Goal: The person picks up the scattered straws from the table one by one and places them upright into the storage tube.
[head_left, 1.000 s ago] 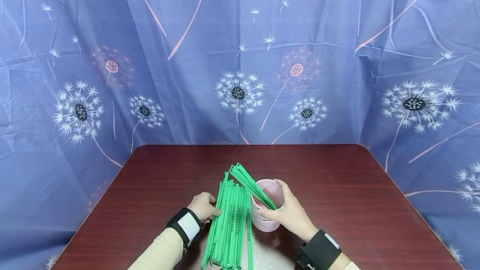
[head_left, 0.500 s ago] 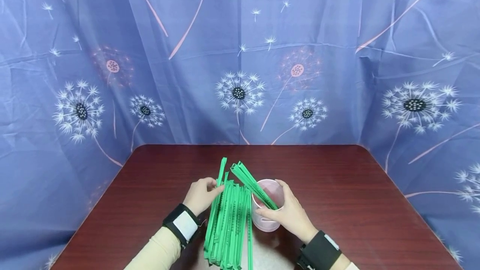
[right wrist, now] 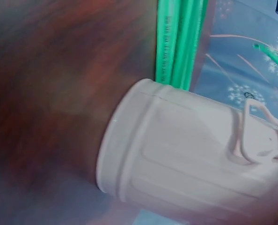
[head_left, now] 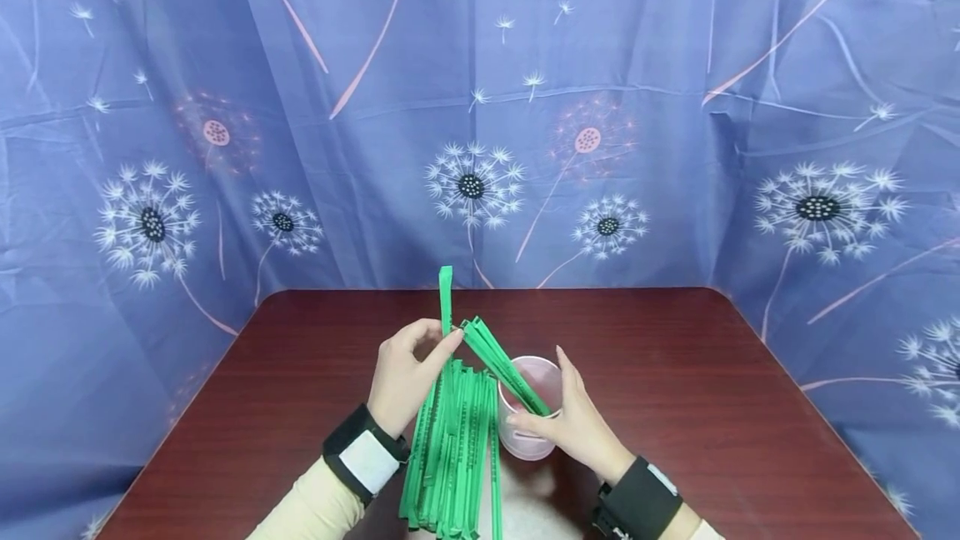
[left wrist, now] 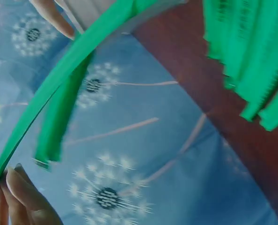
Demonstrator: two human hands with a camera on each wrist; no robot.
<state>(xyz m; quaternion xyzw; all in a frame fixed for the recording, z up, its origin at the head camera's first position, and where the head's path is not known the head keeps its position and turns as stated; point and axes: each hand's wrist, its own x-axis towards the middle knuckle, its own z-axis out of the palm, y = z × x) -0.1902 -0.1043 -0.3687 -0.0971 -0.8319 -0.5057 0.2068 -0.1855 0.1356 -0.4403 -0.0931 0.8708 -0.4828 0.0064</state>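
On the dark surface (head_left: 675,407), left hand (head_left: 405,373) pinching one green strip (head_left: 446,298) upright, right hand (head_left: 573,427) gripping the pink cup (head_left: 525,440), green strip pile (head_left: 453,457) between.

Cream long sleeves (head_left: 315,507) end behind both hands; each wrist wears a black strap, the left strap (head_left: 365,457) with a white panel.

table (head_left: 675,373) — dark red wood | backdrop (head_left: 675,148) — blue dandelion cloth
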